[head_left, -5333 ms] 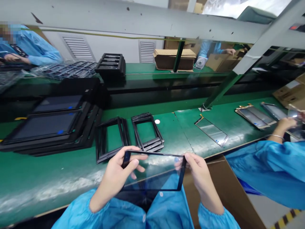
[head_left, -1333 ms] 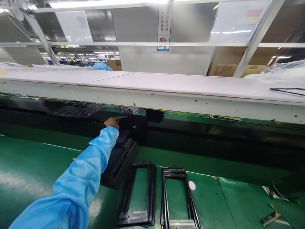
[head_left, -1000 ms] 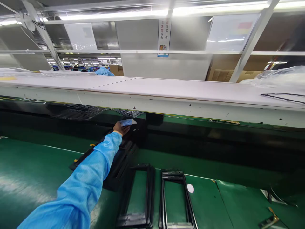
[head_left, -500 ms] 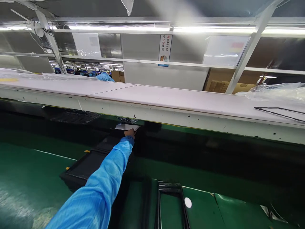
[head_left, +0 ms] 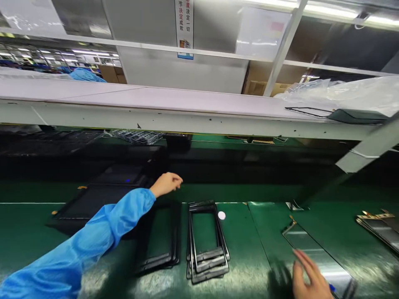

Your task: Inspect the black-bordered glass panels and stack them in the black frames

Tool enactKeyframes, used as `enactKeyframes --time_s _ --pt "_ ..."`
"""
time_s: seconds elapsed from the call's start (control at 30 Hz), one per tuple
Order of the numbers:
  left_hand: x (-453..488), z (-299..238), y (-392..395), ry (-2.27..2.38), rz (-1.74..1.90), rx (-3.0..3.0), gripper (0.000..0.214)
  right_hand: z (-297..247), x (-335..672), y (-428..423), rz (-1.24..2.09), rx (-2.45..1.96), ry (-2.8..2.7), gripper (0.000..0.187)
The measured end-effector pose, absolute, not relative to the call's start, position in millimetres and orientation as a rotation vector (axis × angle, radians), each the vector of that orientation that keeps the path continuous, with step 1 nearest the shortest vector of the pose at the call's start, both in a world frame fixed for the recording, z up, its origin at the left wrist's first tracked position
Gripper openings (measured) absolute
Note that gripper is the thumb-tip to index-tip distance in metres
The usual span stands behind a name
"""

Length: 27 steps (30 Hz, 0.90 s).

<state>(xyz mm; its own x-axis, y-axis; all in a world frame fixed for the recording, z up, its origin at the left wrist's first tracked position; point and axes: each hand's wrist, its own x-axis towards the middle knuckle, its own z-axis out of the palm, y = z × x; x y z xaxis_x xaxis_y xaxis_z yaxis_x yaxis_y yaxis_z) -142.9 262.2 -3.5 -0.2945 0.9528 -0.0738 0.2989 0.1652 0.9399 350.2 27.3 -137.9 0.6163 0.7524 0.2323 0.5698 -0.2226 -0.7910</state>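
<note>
A left hand (head_left: 166, 185) reached out past black frames (head_left: 199, 262).
Its fingers held nothing; the right hand's (head_left: 308, 276) spread wide above a glass panel (head_left: 311, 245).

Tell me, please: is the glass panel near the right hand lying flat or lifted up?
Lying flat: the glass panel rests along the green mat, and the right hand is not lifting it.

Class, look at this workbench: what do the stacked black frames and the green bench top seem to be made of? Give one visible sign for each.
The stacked black frames look like moulded plastic with a satin finish, judging by their even, dull black rails; metal can't be ruled out. The green bench top looks like a smooth rubber or vinyl mat: it's glossy, with light glare and a visible seam.
</note>
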Motion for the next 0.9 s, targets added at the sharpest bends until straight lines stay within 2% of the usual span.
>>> enactKeyframes --time_s 0.07,0.2,0.3,0.53,0.63,0.7,0.8,0.9 --pt "-120.7 -22.0 233.8 1.738 0.833 1.391 0.028 -143.0 393.5 39.1 0.029 -1.990 -1.194 0.046" --pt "-86.0 -43.0 197.3 1.761 0.488 1.614 0.028 -166.8 421.7 37.3 0.086 -2.035 -1.371 0.078" --pt "-72.1 -46.5 189.8 1.747 0.390 1.685 0.032 -191.1 404.5 3.3 0.100 -2.036 -1.520 0.088" --pt "-65.9 -42.5 183.5 1.644 0.503 1.572 0.034 -220.3 365.9 -83.8 -0.169 -1.997 -1.952 0.075" --pt "-66.4 -36.6 182.1 1.575 0.644 1.440 0.031 -216.7 361.4 -95.8 -0.316 -1.899 -1.943 0.059" --pt "-68.1 -31.2 180.8 1.522 0.749 1.348 0.028 -205.6 360.3 -98.7 -0.378 -1.840 -1.907 0.046" --pt "-72.0 -21.7 172.9 1.446 0.918 1.231 0.024 -172.0 357.2 -101.6 -0.326 -1.764 -1.858 0.040" --pt "-73.0 -12.6 150.7 1.359 1.071 1.160 0.031 -126.6 345.6 -105.5 -0.191 -1.720 -1.624 0.030"
